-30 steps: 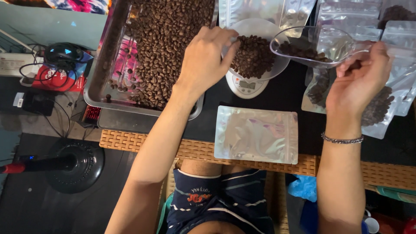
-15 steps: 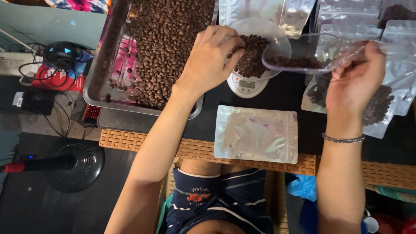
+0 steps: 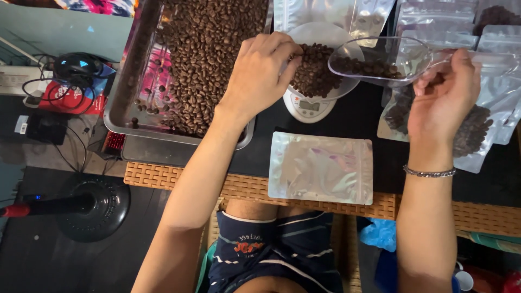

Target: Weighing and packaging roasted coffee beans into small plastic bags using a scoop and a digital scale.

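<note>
My left hand (image 3: 259,70) hovers with fingers pinched at the edge of a white bowl (image 3: 320,33) of coffee beans that sits on a small white scale (image 3: 308,106). Whether beans are between the fingers is hidden. My right hand (image 3: 446,96) grips the handle of a clear plastic scoop (image 3: 380,59) with some beans in it, held just right of the bowl. A metal tray (image 3: 126,108) heaped with coffee beans lies to the left. An empty silver zip pouch (image 3: 321,168) lies flat near the table's front edge.
Filled and empty silver pouches (image 3: 477,125) are piled at the right and back. The wicker table edge (image 3: 163,176) runs below. On the floor at left stand a fan base (image 3: 92,209), a computer mouse (image 3: 78,65) and cables.
My right hand has carried the scoop leftward, close beside the bowl. My left hand has shifted slightly right onto the bowl's rim and closed its fingers.
</note>
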